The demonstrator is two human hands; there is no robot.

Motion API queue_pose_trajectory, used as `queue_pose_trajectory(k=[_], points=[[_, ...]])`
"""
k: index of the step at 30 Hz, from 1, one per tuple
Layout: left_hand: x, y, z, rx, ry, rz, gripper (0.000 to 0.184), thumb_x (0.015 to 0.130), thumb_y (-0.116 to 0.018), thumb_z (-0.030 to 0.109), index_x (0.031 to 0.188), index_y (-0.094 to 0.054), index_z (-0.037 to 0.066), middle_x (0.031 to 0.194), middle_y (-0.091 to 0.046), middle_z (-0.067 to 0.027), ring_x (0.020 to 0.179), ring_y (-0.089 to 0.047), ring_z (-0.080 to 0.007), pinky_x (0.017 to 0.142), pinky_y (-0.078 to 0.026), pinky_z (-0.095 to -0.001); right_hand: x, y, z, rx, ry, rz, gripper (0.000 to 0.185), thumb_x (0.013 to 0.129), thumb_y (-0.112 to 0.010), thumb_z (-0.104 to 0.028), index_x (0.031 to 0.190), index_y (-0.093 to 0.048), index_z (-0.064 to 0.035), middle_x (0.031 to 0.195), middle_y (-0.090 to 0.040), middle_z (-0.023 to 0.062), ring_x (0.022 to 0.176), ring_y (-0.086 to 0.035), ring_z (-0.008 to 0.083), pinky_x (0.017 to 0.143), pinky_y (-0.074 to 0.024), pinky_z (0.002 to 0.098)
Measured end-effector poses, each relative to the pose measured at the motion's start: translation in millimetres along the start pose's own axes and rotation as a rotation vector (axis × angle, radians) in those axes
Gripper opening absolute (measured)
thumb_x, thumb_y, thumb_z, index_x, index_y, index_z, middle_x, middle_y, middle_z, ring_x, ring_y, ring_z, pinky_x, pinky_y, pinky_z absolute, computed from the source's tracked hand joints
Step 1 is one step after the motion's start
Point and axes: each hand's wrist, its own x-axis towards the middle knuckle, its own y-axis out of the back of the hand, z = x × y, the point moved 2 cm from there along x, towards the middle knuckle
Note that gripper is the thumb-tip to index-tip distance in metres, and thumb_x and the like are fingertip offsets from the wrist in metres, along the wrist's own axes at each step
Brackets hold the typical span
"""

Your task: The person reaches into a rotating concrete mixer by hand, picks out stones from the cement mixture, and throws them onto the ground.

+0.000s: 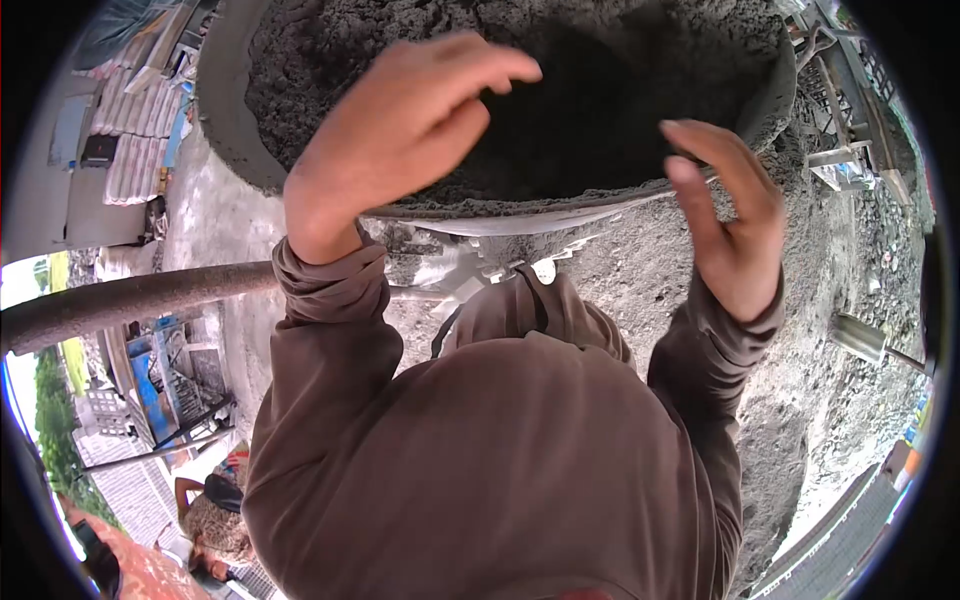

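Both hands hover over a large round tub [225,90] coated in grey mortar. Inside it lies a lumpy, wet grey mix [420,25], with a dark hollow toward the right. My left hand [400,125] is raised above the tub's left half, palm turned inward, fingers loosely bent and the thumb apart; nothing shows in it. Near the tub's right rim is my right hand [735,205], fingers curved and apart from the thumb, also holding nothing visible. Neither hand appears to touch the mix. Brown sleeves [335,285] are pushed up at the wrists.
A thick pole [140,300] crosses at the left. Stacked bags [135,130] stand at the upper left. Gravelly rubble [840,280] covers the ground at right, with a metal cylinder on a rod [858,337] there. Another person [220,510] is at the lower left.
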Motion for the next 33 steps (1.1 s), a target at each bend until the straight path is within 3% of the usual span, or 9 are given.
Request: queue_pose_trajectory(k=[4, 9, 10, 12, 18, 20, 23, 27, 33], points=[[-31, -27, -7, -0.194, 0.183, -0.354, 0.046, 0.078, -0.047, -0.002, 0.123, -0.058, 0.006, 0.112, -0.060, -0.0139, 0.103, -0.059, -0.0322, 0.088, -0.046, -0.0406, 22, -65, 18, 0.143, 0.128, -0.274, 0.014, 0.085, -0.068, -0.013, 0.094, -0.066, -0.0023, 0.088, -0.066, 0.0152, 0.081, -0.065, 0.0313, 0.067, -0.0511, 0.0359], [-39, -29, -118, 0.217, 0.288, -0.098, 0.040, 0.089, -0.052, 0.022, 0.127, -0.057, 0.010, 0.130, -0.053, -0.0133, 0.112, -0.057, -0.0331, 0.098, -0.044, -0.0379, 71, -133, 87, -0.131, 0.079, -0.682, 0.022, 0.086, -0.067, -0.022, 0.100, -0.068, -0.0054, 0.093, -0.068, 0.0137, 0.088, -0.067, 0.0316, 0.075, -0.0534, 0.0382], [-20, -7, -103, 0.046, 0.622, -0.403, 0.044, 0.093, -0.051, 0.029, 0.131, -0.054, 0.007, 0.149, -0.027, -0.0196, 0.131, -0.036, -0.0408, 0.109, -0.032, -0.0453, 76, -147, 100, -0.235, 0.127, -0.720, 0.026, 0.088, -0.065, -0.026, 0.103, -0.067, -0.0052, 0.098, -0.068, 0.0133, 0.089, -0.067, 0.0316, 0.077, -0.0534, 0.0386], [-6, -22, -141, 0.219, 0.550, -0.484, 0.051, 0.091, -0.051, 0.028, 0.136, -0.047, 0.005, 0.145, -0.031, -0.0206, 0.126, -0.044, -0.0381, 0.104, -0.037, -0.0393, 105, -164, 75, -0.519, -0.052, -1.128, 0.033, 0.092, -0.060, -0.034, 0.100, -0.069, -0.0025, 0.087, -0.069, 0.0102, 0.082, -0.066, 0.0292, 0.069, -0.0490, 0.0441], [5, -103, -164, 0.240, 0.422, -0.913, 0.051, 0.091, -0.050, 0.025, 0.139, -0.045, 0.008, 0.144, -0.037, -0.0162, 0.127, -0.044, -0.0353, 0.104, -0.037, -0.0409, 83, -234, 163, -0.510, 0.045, -1.306, 0.032, 0.089, -0.063, -0.034, 0.103, -0.067, -0.0048, 0.094, -0.068, 0.0162, 0.085, -0.065, 0.0331, 0.072, -0.0493, 0.0476], [-14, -164, -201, 0.285, 0.206, -0.981, 0.037, 0.088, -0.051, 0.018, 0.121, -0.061, 0.003, 0.131, -0.052, -0.0122, 0.120, -0.049, -0.0336, 0.102, -0.038, -0.0399, 70, -236, 171, -0.545, 0.148, -1.344, 0.030, 0.087, -0.064, -0.030, 0.104, -0.067, -0.0050, 0.095, -0.068, 0.0152, 0.089, -0.066, 0.0327, 0.077, -0.0512, 0.0442], [-8, -164, -157, 0.432, 0.401, -1.189, 0.053, 0.084, -0.056, 0.026, 0.136, -0.050, 0.018, 0.146, -0.035, -0.0063, 0.117, -0.055, -0.0304, 0.098, -0.045, -0.0423, 35, -283, 269, -0.542, 0.371, -1.346, 0.042, 0.080, -0.070, -0.030, 0.115, -0.063, -0.0071, 0.106, -0.066, 0.0159, 0.099, -0.064, 0.0340, 0.086, -0.0529, 0.0423], [-14, -155, -159, 0.211, 0.567, -1.100, 0.061, 0.081, -0.059, 0.024, 0.140, -0.045, 0.022, 0.155, -0.023, -0.0002, 0.123, -0.053, -0.0273, 0.097, -0.047, -0.0445, 23, -259, 174, -0.581, 0.024, -1.486, 0.074, 0.075, -0.075, -0.038, 0.138, -0.044, -0.0133, 0.144, -0.039, 0.0161, 0.125, -0.046, 0.0384, 0.099, -0.0446, 0.0470], [-11, -147, -170, 0.174, 0.635, -1.238, 0.063, 0.078, -0.060, 0.026, 0.140, -0.047, 0.025, 0.154, -0.028, -0.0010, 0.125, -0.051, -0.0241, 0.099, -0.045, -0.0445, 25, -270, 169, -0.244, -0.050, -1.295, 0.087, 0.077, -0.073, -0.044, 0.147, -0.031, -0.0146, 0.148, -0.032, 0.0206, 0.131, -0.039, 0.0394, 0.107, -0.0385, 0.0456]])
